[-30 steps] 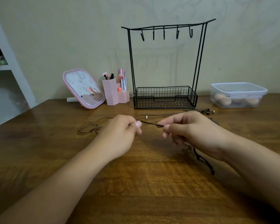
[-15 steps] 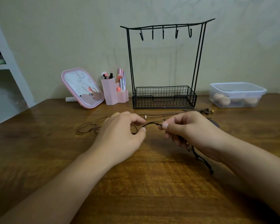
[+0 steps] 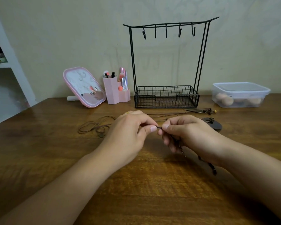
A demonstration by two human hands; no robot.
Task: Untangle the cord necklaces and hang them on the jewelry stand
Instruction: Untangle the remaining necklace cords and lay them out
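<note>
I have both hands low over the dark brown wooden table (image 3: 39,159), close together near its middle. My left hand (image 3: 130,132) pinches a short stretch of thin dark cord (image 3: 159,127) between thumb and forefinger, a gold ring (image 3: 127,112) on one finger. My right hand (image 3: 188,132) pinches the same cord just beside it, fingertips of the two hands almost touching, remaining fingers curled under. From below the right hand a dark braided cord end (image 3: 208,164) trails down across the table toward me. Left of my hands a loose brown cord necklace (image 3: 91,126) lies looped on the wood with a small pendant, shape too small to tell. Behind the hands more thin cords (image 3: 182,113) run to the right, ending in a cluster of small beads and charms (image 3: 209,110); a dark oval pendant (image 3: 213,125) lies just past my right hand. The black wire jewelry stand (image 3: 166,96) is at the back of the table, basket base empty, five hooks on its top bar bare, well apart from the cords. Left of it a pink hexagonal brush holder (image 3: 113,93) and a tilted pink-framed mirror (image 3: 83,87). On the right, a clear lidded plastic box (image 3: 240,93) holding round beige sponges.
</note>
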